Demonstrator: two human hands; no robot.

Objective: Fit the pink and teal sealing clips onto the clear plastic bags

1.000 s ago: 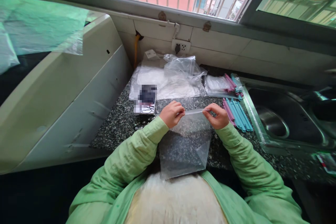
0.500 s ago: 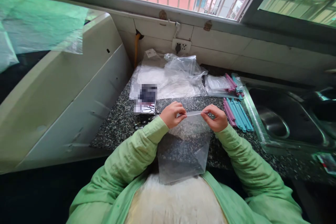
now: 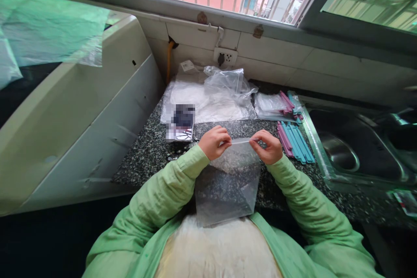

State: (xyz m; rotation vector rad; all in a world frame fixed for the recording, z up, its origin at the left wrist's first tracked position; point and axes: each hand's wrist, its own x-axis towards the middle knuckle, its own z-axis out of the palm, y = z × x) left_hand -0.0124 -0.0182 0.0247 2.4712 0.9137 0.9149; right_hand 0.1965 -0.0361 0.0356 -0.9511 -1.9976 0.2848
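left hand: from my remote feed i see the left hand (image 3: 214,143) narrowed to a pinch, holding the top edge of the bag.
right hand: the right hand (image 3: 267,147) is pinched too, fingertips on the same edge, with a short stretch of plastic between it and the other.
clear bag: the clear bag (image 3: 227,182) hangs below both hands, in front of the person's pale top (image 3: 216,249); i cannot tell whether they touch. one lower corner area shows a slanting crease.
clips: blue clips (image 3: 297,142) and pink clips (image 3: 284,139) lie side by side on the tabletop (image 3: 137,156), just beside the right hand.
packet: behind those clips i make out a clear packet (image 3: 269,103) with more pink and blue pieces at its right end.
plastic pile: crumpled clear plastic (image 3: 215,106) spreads beyond the hands, toward the wall.
boxy item: a pixelated item (image 3: 183,118) sits near the left hand, its top unreadable.
sink: the metal sink (image 3: 314,147) is at right.
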